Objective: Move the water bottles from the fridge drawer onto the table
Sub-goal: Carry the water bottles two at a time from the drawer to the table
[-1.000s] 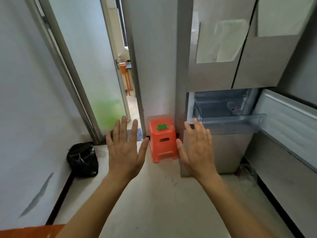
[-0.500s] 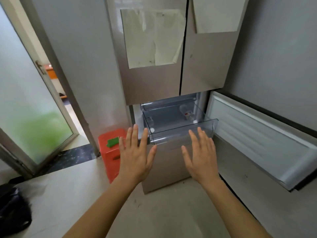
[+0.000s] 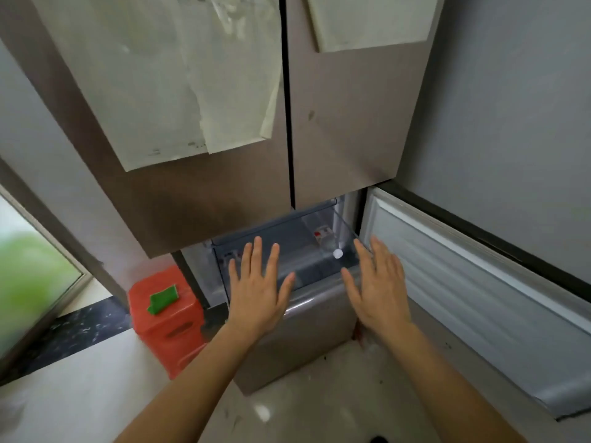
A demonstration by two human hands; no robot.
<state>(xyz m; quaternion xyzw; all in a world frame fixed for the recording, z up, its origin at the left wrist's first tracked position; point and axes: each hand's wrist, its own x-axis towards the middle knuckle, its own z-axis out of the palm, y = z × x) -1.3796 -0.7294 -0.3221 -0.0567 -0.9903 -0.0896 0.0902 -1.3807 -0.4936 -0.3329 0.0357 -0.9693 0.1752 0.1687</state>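
Observation:
The clear plastic fridge drawer (image 3: 347, 226) is pulled out below the two shut upper doors. Inside it, at the right, lies a water bottle (image 3: 329, 243) with a white cap and a red label. A second bottle shows faintly at the drawer's left (image 3: 228, 255), partly behind my fingers. My left hand (image 3: 257, 290) hovers flat with fingers spread over the drawer's front left. Over the front right corner my right hand (image 3: 375, 284) is held the same way. Neither hand holds anything. The table is out of view.
The lower right fridge door (image 3: 479, 282) stands swung open to the right. An orange plastic stool (image 3: 168, 318) with a green piece on top sits left of the fridge. A glass door (image 3: 28, 282) is at far left. Pale floor (image 3: 287, 410) lies below my arms.
The view has swung right and closed in on the fridge. Both hands, still spread, have moved forward from in front of the stool to just over the drawer's front.

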